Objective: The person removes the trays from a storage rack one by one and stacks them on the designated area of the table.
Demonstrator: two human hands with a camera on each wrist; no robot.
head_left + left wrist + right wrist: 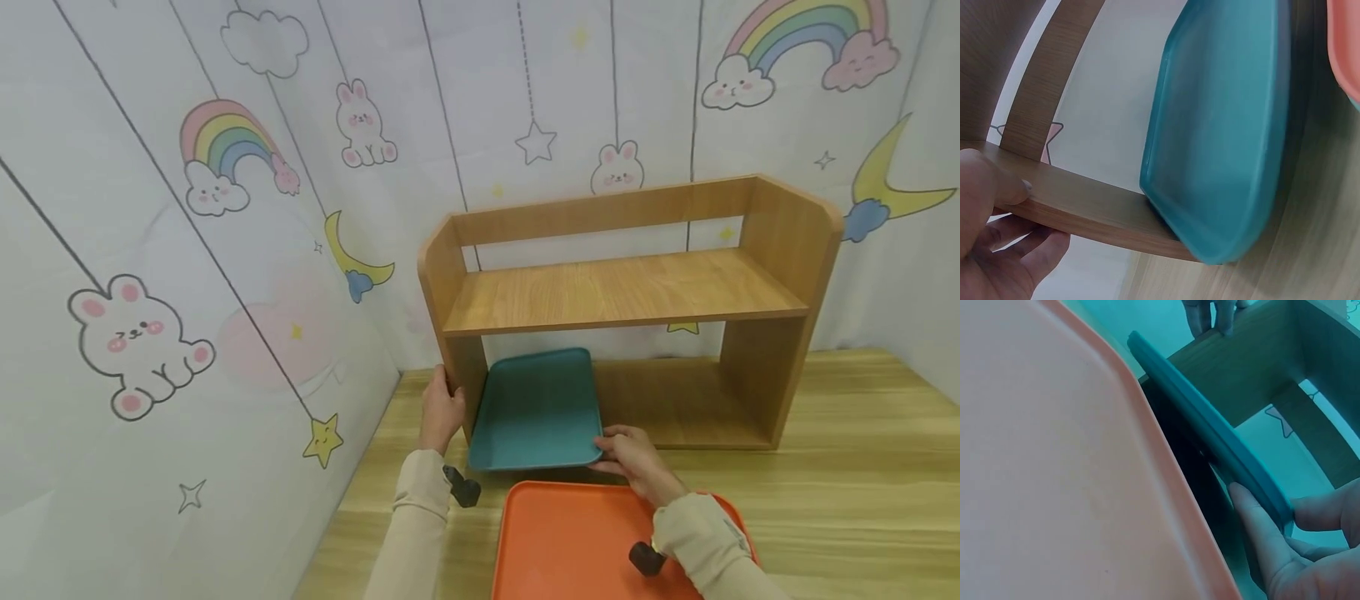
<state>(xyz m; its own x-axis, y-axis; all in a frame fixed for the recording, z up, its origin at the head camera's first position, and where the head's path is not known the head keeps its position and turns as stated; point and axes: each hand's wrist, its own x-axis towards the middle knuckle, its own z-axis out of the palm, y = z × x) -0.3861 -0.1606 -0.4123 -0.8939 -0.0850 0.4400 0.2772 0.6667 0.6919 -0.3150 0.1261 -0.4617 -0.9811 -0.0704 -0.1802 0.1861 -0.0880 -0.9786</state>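
Note:
A teal tray (536, 408) lies in the lower left compartment of a wooden shelf (622, 292), its front edge jutting past the shelf's front. My right hand (633, 458) pinches the tray's front right corner; in the right wrist view the thumb and fingers lie on either side of its rim (1229, 440). My left hand (441, 410) grips the shelf's left side panel (1097, 206), thumb on one face and fingers on the other in the left wrist view. The tray's left edge sits close along that panel.
An orange tray (577, 542) lies on the wood-grain table (862, 467) in front of the shelf, partly under my right forearm. A patterned cloth (247, 350) hangs behind and to the left. Black wrist devices (462, 487) show beside both sleeves.

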